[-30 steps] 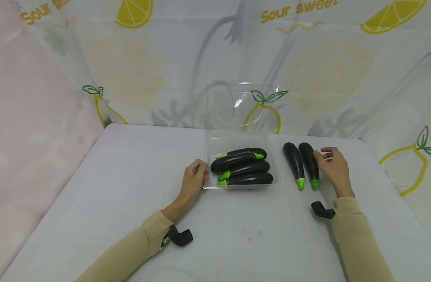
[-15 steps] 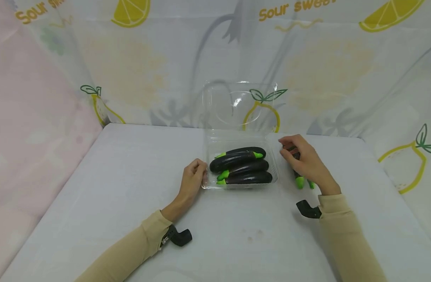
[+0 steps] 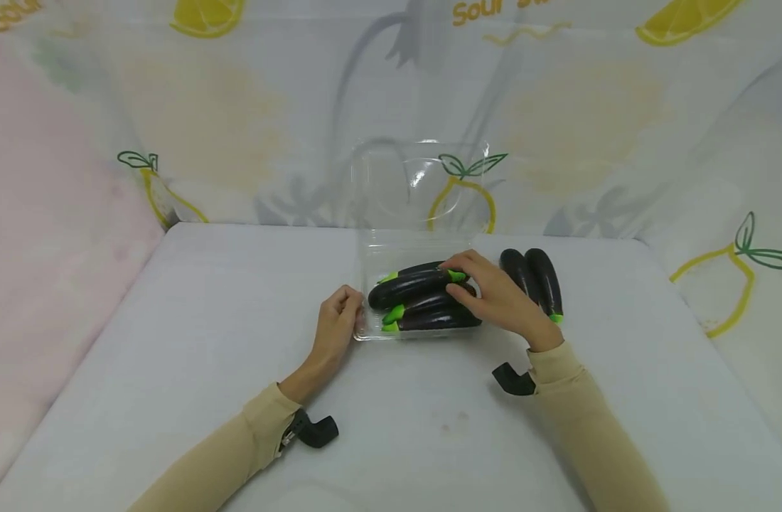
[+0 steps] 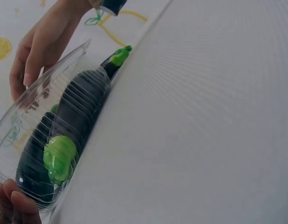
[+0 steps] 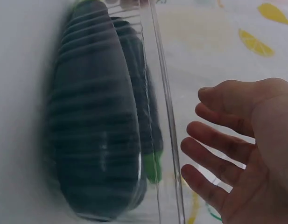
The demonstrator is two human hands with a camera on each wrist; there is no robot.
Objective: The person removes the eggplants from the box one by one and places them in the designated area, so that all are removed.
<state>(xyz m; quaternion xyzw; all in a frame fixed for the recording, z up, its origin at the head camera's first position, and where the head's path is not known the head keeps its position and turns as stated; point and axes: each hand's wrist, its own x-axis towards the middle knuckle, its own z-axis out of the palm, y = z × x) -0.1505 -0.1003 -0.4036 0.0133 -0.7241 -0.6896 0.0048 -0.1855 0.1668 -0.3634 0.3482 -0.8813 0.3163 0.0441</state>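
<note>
A clear plastic clamshell container (image 3: 423,337) holds several dark eggplants with green stem ends; one eggplant (image 3: 404,288) lies on top of the others. At its left side my left hand (image 3: 335,323) grips the container's edge, and curled fingers (image 4: 23,205) show at that corner in the left wrist view. My right hand (image 3: 500,295) hovers over the container's right side, overlapping the top eggplant's green end in the head view. From the right wrist, the hand (image 5: 242,149) appears just above the rim (image 5: 167,93), fingers loosely bent and nothing between them.
Two more eggplants lie side by side on the white table right of the container, one eggplant (image 3: 544,277) nearer the right edge. The container's lid (image 3: 416,185) stands raised against the patterned cloth backdrop (image 3: 237,128).
My right hand has moved left from beside the two loose eggplants to over the container. The left hand keeps its grip on the edge. The head view has shifted slightly.
</note>
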